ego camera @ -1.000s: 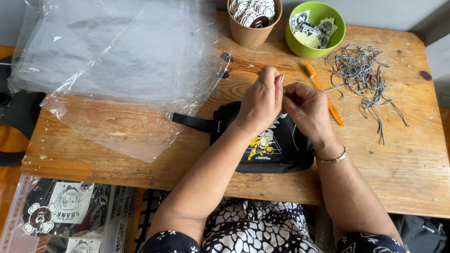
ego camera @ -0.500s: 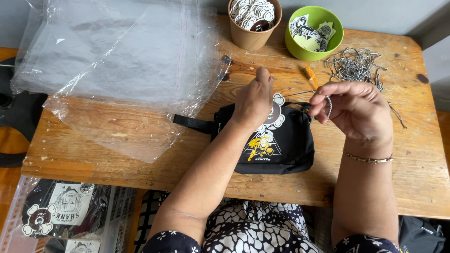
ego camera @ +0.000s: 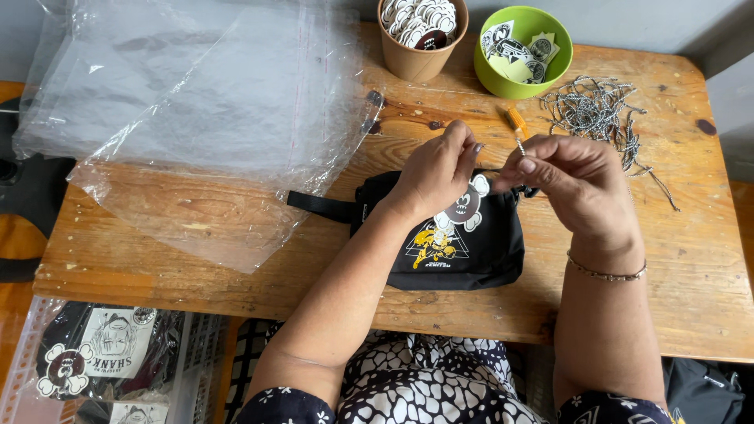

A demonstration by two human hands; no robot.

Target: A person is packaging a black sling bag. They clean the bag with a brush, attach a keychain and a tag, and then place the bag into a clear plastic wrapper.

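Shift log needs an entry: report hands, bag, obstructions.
Left hand and right hand pinch a thin chain over the black pouch. Plastic bags lie left, apart.

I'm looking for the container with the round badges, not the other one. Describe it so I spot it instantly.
Start at the wooden table and look to its far edge, just right of the pile of clear plastic bags. There stands a tan paper cup full of round black-and-white badges. Its neighbour on the right is a lime-green plastic bowl holding flat printed tags, wider and lower.
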